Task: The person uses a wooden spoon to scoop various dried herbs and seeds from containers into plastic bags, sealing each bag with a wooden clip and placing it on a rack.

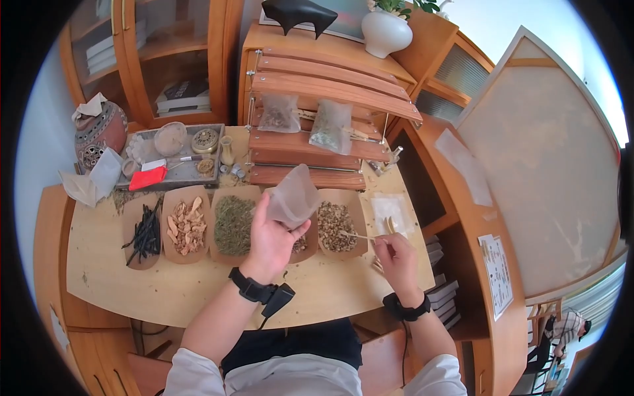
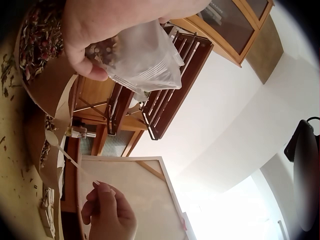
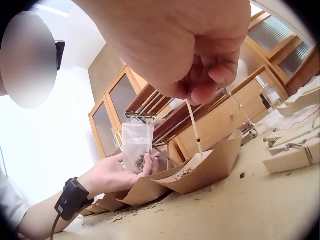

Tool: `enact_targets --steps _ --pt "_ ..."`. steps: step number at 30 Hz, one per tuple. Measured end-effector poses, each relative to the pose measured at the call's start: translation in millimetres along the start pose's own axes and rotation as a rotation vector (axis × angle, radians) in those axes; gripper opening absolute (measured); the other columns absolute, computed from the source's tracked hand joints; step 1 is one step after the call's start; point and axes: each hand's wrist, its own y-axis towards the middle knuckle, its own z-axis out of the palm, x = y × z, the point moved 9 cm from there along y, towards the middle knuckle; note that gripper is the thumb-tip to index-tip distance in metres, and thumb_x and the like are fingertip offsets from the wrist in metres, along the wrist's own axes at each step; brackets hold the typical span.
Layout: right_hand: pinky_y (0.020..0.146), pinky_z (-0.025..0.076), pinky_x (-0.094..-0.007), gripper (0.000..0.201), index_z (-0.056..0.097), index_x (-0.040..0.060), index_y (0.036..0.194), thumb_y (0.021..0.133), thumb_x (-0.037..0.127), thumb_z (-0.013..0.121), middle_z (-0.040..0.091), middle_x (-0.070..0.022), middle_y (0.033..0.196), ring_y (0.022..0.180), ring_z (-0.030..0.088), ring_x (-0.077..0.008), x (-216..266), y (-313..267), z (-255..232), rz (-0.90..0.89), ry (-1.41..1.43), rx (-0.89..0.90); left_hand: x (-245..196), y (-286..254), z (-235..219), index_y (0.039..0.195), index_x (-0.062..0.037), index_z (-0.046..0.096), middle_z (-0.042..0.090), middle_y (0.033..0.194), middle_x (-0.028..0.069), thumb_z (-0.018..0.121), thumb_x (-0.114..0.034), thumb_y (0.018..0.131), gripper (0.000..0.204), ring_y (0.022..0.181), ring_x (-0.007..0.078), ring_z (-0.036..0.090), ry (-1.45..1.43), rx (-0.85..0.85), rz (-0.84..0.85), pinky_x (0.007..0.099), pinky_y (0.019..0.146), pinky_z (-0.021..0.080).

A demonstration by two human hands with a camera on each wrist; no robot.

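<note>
Forearms (image 1: pixel 221 318) forward; left grip (image 1: pixel 272 243) palm-up, pinching bag (image 1: pixel 295 197); right grip (image 1: pixel 397 263) pinching spoon (image 1: pixel 358 236).

In the head view, the left hand (image 1: pixel 271 244) and bag (image 1: pixel 294 197) partly hide a tray (image 1: pixel 306 257), and the plant (image 1: pixel 403 6) is cut off above. A nearer tray's wall (image 3: pixel 215 167) hides the spoon's (image 3: pixel 194 122) tip in the right wrist view.

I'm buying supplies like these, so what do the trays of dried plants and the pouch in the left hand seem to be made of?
Trays: likely paperboard with a matte brown finish, judging by their thin, folded walls.
Pouch in the left hand: thin, translucent and frosted, as its contents show through; possibly plastic film or fine mesh fabric.
</note>
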Motion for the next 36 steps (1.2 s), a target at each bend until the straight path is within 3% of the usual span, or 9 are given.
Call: enact_targets --steps 3,6,9,12,13,17,27,30,36 --pt "0.055 0.045 -0.0279 0.005 0.068 0.0001 0.092 0.09 0.005 0.067 0.062 -0.0087 0.073 0.058 0.057 -0.0161 17 -1 7 -0.126 0.074 0.045 0 1 -1 0.14 -0.0129 0.043 0.05 0.137 0.0084 0.048 -0.054 0.097 0.059 0.122 0.0235 0.049 0.006 0.003 0.006 0.0431 0.098 0.042" --pt "0.055 0.045 -0.029 0.007 0.069 0.0005 0.093 0.09 0.007 0.067 0.062 -0.0112 0.075 0.059 0.057 -0.0183 16 0 13 -0.119 0.013 0.079 0 0 -1 0.14 -0.0128 0.043 0.05 0.137 0.0086 0.048 -0.054 0.097 0.059 0.122 0.0236 0.049 0.005 0.002 0.001 0.0431 0.098 0.042" --pt "0.054 0.045 -0.0266 0.01 0.068 -0.0006 0.095 0.092 0.008 0.066 0.063 -0.0081 0.072 0.057 0.057 -0.0142 -21 3 7 0.046 0.021 0.047 0 -1 2 0.135 -0.0113 0.045 0.052 0.132 0.0077 0.052 -0.054 0.096 0.059 0.12 0.0227 0.05 0.0 0.021 0.0 0.042 0.096 0.046" --pt "0.054 0.046 -0.0243 0.015 0.067 -0.0024 0.096 0.095 0.012 0.065 0.061 -0.0042 0.069 0.058 0.056 -0.0095 -62 0 -4 0.326 0.318 -0.052 1 -2 3 0.136 -0.0113 0.045 0.051 0.133 0.0079 0.052 -0.054 0.096 0.059 0.12 0.0226 0.05 -0.001 0.02 -0.017 0.0419 0.096 0.045" --pt "0.054 0.047 -0.0231 0.018 0.067 -0.0034 0.096 0.097 0.014 0.063 0.061 -0.0017 0.07 0.059 0.056 -0.0063 -64 3 -9 0.34 0.285 -0.041 2 -3 3 0.136 -0.0113 0.045 0.051 0.133 0.0079 0.052 -0.054 0.096 0.059 0.12 0.0225 0.05 0.013 0.019 -0.028 0.0422 0.097 0.045" --pt "0.052 0.045 -0.0228 0.019 0.067 -0.0034 0.095 0.097 0.015 0.061 0.061 -0.0011 0.07 0.057 0.055 -0.0062 -63 8 -7 0.343 0.197 0.016 9 -5 3 0.138 -0.0117 0.044 0.051 0.135 0.0083 0.05 -0.054 0.097 0.059 0.121 0.0226 0.05 0.094 -0.029 -0.085 0.0424 0.097 0.044" --pt "0.047 0.039 -0.0212 0.02 0.064 0.0014 0.087 0.097 0.018 0.06 0.058 -0.0004 0.069 0.051 0.051 -0.0074 -84 1 55 0.736 0.588 0.347 11 -6 2 0.139 -0.0117 0.044 0.05 0.136 0.0085 0.05 -0.054 0.097 0.06 0.121 0.0222 0.05 0.14 -0.046 -0.109 0.0417 0.097 0.043" --pt "0.047 0.041 -0.0228 0.022 0.061 0.0024 0.081 0.097 0.018 0.06 0.056 -0.0002 0.065 0.051 0.051 -0.0085 -86 -2 62 0.803 0.66 0.377 11 -4 0 0.139 -0.0115 0.044 0.05 0.135 0.0087 0.05 -0.055 0.097 0.06 0.121 0.0224 0.05 0.13 -0.048 -0.108 0.0419 0.097 0.043" --pt "0.049 0.042 -0.0228 0.019 0.061 0.0028 0.086 0.098 0.018 0.058 0.055 -0.0004 0.07 0.057 0.051 -0.0084 -87 -6 66 0.925 0.828 0.382 10 -4 0 0.138 -0.0118 0.044 0.05 0.136 0.0085 0.05 -0.055 0.097 0.06 0.122 0.0225 0.05 0.137 -0.05 -0.101 0.0426 0.098 0.043"
